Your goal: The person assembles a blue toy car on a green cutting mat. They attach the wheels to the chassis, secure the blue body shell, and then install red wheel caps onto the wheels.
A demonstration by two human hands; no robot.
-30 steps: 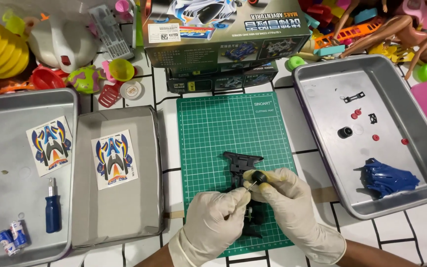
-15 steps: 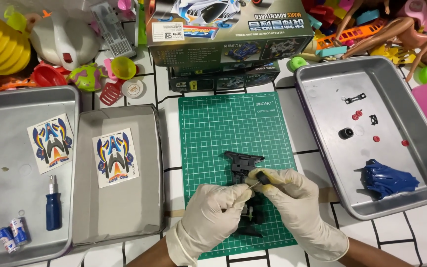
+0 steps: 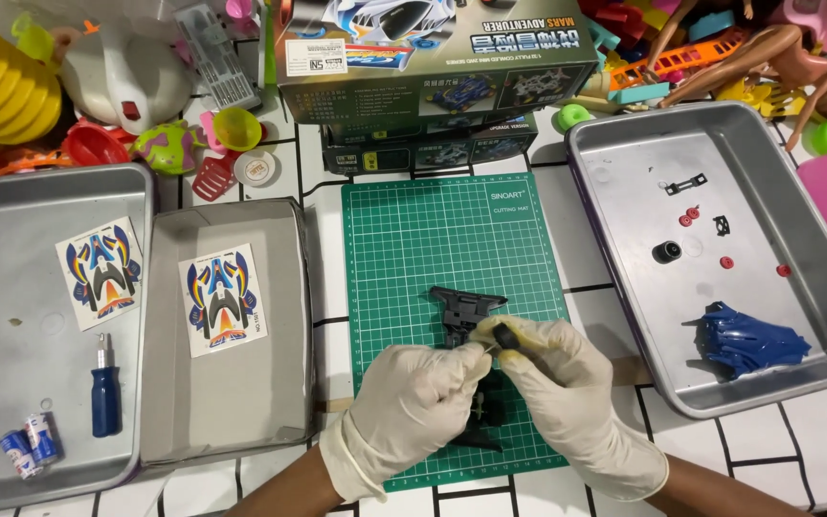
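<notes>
Both my hands wear pale latex gloves and meet over the green cutting mat [image 3: 413, 239]. My left hand [image 3: 413, 407] grips the side of a black toy car chassis [image 3: 463, 311] that lies on the mat, its front bumper pointing away from me. My right hand [image 3: 567, 383] pinches a small black wheel [image 3: 505, 336] against the chassis's right side. The rear of the chassis pokes out below my hands; its middle is hidden by my fingers.
A metal tray [image 3: 624, 287] at right holds a blue car body shell [image 3: 748, 340], a black wheel [image 3: 666, 252] and small red and black parts. Two trays at left hold sticker sheets [image 3: 222, 299], a blue screwdriver [image 3: 104, 391] and two batteries [image 3: 29, 442]. Kit boxes [image 3: 433, 57] and toys crowd the back.
My hands and the chassis have barely moved; my right fingers shifted slightly on the small black wheel at the chassis's side.
</notes>
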